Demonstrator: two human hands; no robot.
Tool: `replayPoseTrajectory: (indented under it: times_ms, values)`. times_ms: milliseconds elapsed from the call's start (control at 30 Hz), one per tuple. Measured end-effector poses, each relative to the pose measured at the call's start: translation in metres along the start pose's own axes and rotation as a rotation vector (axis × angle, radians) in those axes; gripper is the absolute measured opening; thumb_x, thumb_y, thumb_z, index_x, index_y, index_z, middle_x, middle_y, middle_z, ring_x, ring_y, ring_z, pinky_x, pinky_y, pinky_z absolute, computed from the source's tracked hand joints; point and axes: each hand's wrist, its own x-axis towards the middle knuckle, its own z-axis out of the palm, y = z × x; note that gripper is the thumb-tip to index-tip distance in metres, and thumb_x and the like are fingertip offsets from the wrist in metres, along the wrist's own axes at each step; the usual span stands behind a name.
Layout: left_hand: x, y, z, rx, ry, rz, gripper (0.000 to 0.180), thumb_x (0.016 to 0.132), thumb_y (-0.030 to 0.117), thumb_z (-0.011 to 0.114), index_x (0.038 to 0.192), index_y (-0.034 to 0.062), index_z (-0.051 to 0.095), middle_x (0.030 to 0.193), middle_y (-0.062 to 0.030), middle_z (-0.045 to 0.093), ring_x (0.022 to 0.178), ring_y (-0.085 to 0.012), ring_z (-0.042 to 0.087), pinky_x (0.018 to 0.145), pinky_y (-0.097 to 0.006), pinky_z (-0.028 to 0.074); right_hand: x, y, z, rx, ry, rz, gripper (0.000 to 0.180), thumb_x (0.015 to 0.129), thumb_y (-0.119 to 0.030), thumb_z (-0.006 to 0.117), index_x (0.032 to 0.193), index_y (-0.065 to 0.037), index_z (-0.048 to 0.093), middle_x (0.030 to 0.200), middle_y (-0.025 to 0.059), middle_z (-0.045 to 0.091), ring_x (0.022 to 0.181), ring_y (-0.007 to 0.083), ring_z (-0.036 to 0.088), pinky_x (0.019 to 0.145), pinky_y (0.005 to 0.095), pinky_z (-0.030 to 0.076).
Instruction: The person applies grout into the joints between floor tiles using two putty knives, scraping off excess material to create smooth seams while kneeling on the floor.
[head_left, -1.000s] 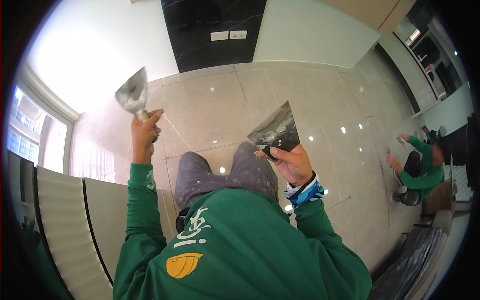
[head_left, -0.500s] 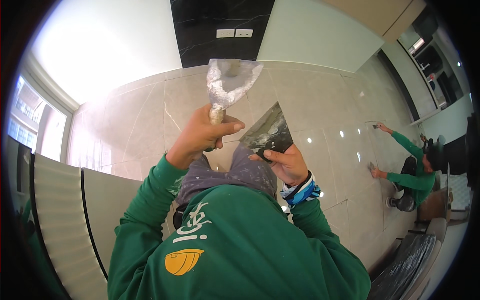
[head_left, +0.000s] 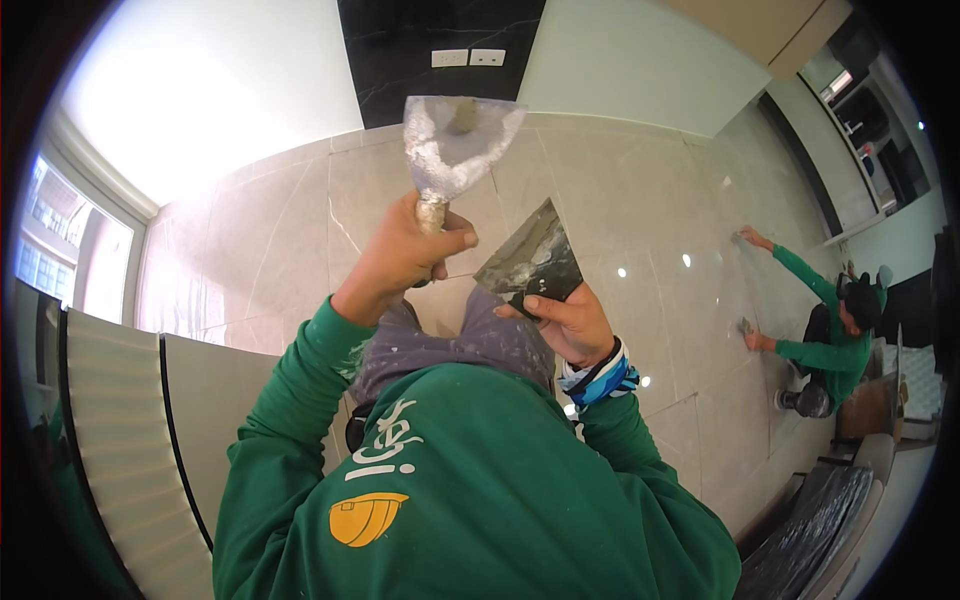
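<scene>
My left hand (head_left: 405, 252) is closed round the handle of a wide putty knife (head_left: 460, 150). Its pale, flared blade points away from me, crusted with whitish filler, with a small grey-brown dab near the far edge. In my right hand (head_left: 572, 325), thumb on top, is a dark, flat spreader (head_left: 535, 258) with a slanting edge. Grey-brown paste is smeared over its face. The two tools are held apart, the putty knife farther off and to the left, both above the floor. My right wrist has a blue and white band on it.
Grey tiles (head_left: 640, 210) cover the floor. A black marbled panel (head_left: 440, 25) with sockets stands ahead. At the right a co-worker (head_left: 840, 320) in green crouches, hands near the floor. A pale ribbed panel (head_left: 120, 440) is at the left, plastic-wrapped items (head_left: 810, 530) at the lower right.
The putty knife in my left hand has moved slightly farther away and left, its blade tilting. The spreader has shifted a little to the left. The co-worker's upper hand has come slightly nearer.
</scene>
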Motion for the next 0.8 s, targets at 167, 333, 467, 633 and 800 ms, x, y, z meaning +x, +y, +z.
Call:
replayPoseTrajectory:
  times_ms: [167, 333, 467, 633, 800]
  values:
    - [0.017, -0.016, -0.046, -0.022, 0.174, 0.091, 0.028, 0.084, 0.010, 0.080, 0.101, 0.0032, 0.058, 0.084, -0.0051, 0.068, 0.049, -0.0070, 0.054, 0.044, -0.021, 0.045, 0.000, 0.003, -0.004, 0.004, -0.018, -0.023, 0.052, 0.096, 0.009, 0.059, 0.144, -0.001, 0.046, 0.133, 0.0155, 0.062, 0.121, 0.0291, 0.064, 0.102, 0.0488, 0.057]
    - [0.033, -0.075, -0.151, 0.298, 0.650, 0.093, 0.022, 0.084, 0.014, 0.077, 0.094, 0.0019, 0.061, 0.072, -0.0045, 0.065, 0.049, -0.0118, 0.057, 0.043, -0.028, 0.045, -0.002, 0.004, -0.006, 0.011, 0.010, -0.029, 0.053, 0.095, 0.010, 0.059, 0.145, -0.001, 0.045, 0.133, 0.0150, 0.062, 0.123, 0.0299, 0.063, 0.101, 0.0501, 0.057]
    - [0.001, -0.170, -0.280, 0.809, 0.972, -0.115, 0.032, 0.078, 0.015, 0.073, 0.102, -0.0018, 0.063, 0.087, -0.0240, 0.071, 0.071, -0.0413, 0.070, 0.065, -0.048, 0.056, 0.001, 0.009, 0.000, 0.013, 0.024, -0.027, 0.055, 0.094, 0.011, 0.058, 0.146, -0.001, 0.045, 0.133, 0.0154, 0.063, 0.124, 0.0305, 0.063, 0.100, 0.0513, 0.057]
    - [-0.033, -0.195, -0.265, 0.927, 1.072, -0.095, 0.032, 0.077, 0.015, 0.069, 0.103, -0.0027, 0.065, 0.096, -0.0308, 0.070, 0.095, -0.0517, 0.065, 0.084, -0.056, 0.052, 0.001, 0.001, -0.009, -0.029, 0.073, -0.018, 0.054, 0.093, 0.011, 0.058, 0.144, -0.002, 0.047, 0.128, 0.0150, 0.065, 0.116, 0.0302, 0.067, 0.096, 0.0519, 0.060]
    - [-0.058, -0.118, -0.209, 0.587, 1.002, -0.188, 0.028, 0.078, 0.014, 0.071, 0.099, -0.0036, 0.063, 0.080, -0.0181, 0.070, 0.064, -0.0319, 0.071, 0.060, -0.043, 0.058, 0.001, 0.002, -0.012, -0.069, 0.064, 0.013, 0.057, 0.093, 0.009, 0.058, 0.147, -0.002, 0.044, 0.129, 0.0140, 0.065, 0.116, 0.0287, 0.067, 0.095, 0.0503, 0.060]
